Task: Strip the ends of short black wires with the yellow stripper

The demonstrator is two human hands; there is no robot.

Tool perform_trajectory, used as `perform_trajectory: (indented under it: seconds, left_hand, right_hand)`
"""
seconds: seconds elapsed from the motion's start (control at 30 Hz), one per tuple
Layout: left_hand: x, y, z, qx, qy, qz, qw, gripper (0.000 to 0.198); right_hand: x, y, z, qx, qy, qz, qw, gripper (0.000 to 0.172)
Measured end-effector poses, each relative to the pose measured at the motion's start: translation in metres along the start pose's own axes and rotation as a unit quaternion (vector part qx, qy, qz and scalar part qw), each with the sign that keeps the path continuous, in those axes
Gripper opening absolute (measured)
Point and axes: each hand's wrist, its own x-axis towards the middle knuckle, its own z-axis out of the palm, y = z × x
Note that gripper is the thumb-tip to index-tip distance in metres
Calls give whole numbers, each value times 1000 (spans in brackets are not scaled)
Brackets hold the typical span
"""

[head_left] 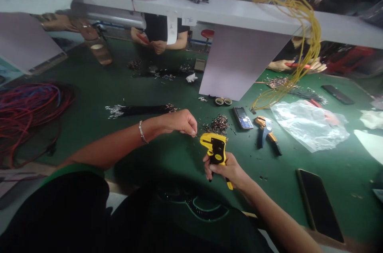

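Observation:
My right hand [229, 169] grips a yellow and black wire stripper [217, 149], its jaws pointing left and up. Just left of the jaws, my left hand [186, 122] is closed in a pinch, and whatever thin piece lies between its fingertips is too small to make out. A heap of small dark offcuts with coppery ends [219, 124] lies right behind the stripper. Behind my left forearm rests a bundle of black wires [140, 110] with bare, silvery ends on the left.
A keypad phone [243, 118], orange-blue pliers [266, 132], a clear plastic bag [311, 124] and a dark smartphone [320, 205] lie to the right. Yellow wires [312, 41] hang off the shelf [233, 11]. Red wires [30, 113] coil at left. Co-workers' hands [158, 46] show across the table.

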Motion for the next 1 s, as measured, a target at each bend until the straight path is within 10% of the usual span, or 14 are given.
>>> perform_trajectory:
  seconds: [0.37,0.6,0.77,1.0]
  left_hand:
    - [4,-7,-3,82,-2,15,997,10]
    - [-21,8,-3,201,361,142,900,22]
    - [-25,-21,16,-106,162,-17,981,31]
    - [3,-27,31,-400,151,73,901,28]
  right_hand:
    - [0,10,4,-30,41,10,999,28]
    - [6,14,3,-82,147,-18,986,29]
    - [6,20,3,-140,202,-40,968,28]
    - [5,21,6,-189,198,-48,961,21]
